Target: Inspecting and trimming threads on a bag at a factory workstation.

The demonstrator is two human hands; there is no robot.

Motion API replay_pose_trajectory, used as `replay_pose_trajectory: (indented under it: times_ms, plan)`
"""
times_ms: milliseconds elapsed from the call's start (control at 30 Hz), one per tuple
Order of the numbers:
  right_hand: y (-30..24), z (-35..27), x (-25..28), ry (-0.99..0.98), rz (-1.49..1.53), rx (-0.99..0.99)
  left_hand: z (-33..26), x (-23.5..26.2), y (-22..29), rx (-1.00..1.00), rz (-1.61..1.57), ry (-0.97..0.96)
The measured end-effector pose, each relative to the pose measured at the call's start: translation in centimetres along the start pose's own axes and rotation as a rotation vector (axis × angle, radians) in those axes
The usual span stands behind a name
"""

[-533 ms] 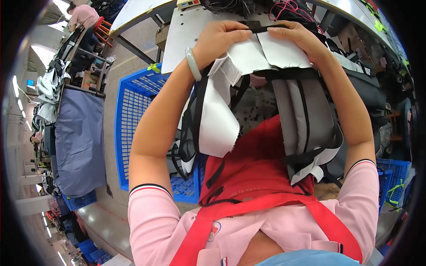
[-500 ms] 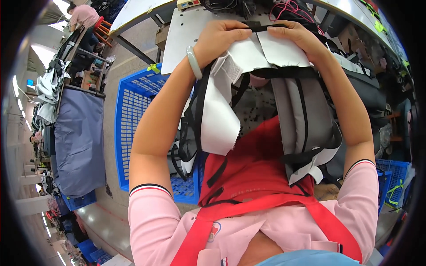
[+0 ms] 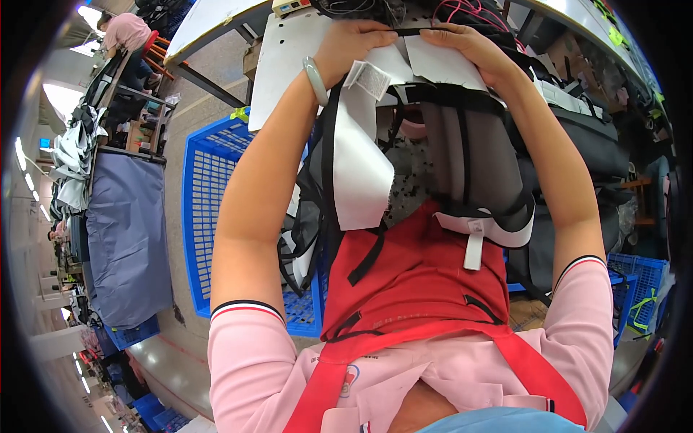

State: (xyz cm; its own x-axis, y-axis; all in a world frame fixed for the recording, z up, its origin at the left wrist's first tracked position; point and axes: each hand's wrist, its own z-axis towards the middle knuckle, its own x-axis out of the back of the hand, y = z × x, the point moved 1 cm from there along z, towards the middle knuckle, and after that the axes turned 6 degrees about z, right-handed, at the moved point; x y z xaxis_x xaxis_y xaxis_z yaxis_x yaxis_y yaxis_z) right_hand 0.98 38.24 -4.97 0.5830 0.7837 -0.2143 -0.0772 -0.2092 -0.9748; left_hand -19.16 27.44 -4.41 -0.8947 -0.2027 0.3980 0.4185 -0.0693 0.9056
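Observation:
Both arms reach forward over a white work table. Between them hangs a partly sewn bag piece, made of white and grey panels edged with black binding. My left hand pinches its top edge, thumb over the white panel. Close beside it, my right hand grips the same black-bound edge, its thumb near the left one. A small white label hangs below my left hand. On the right side the piece shows a padded grey panel with black strips. Straps dangle toward my red apron.
A blue plastic basket with dark and white pieces stands left of me. The white table has pink cords at its back. Grey bag parts pile up on the right. A person works far left.
Both hands have moved slightly forward with the bag piece. The padded panel has swung left, and its lower white strip with a tab has come into fuller view.

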Motion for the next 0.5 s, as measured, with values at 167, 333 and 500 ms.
replay_pose_trajectory:
  times_ms: [167, 333, 500]
  plan:
    - [0.3, 1.3, 3.1, 0.034, -0.054, 0.018, 1.3, -0.4, 0.7, -0.024, -0.058, -0.026]
    - [-2.7, -1.6, -0.3, 0.216, 0.1, 0.095, -0.7, 3.4, -0.7, 0.012, -0.408, 0.093]
    - [-2.7, -7.5, -1.7, 0.297, -1.1, 0.505, -11.5, -4.4, -1.6, 0.109, -1.1, 0.117]
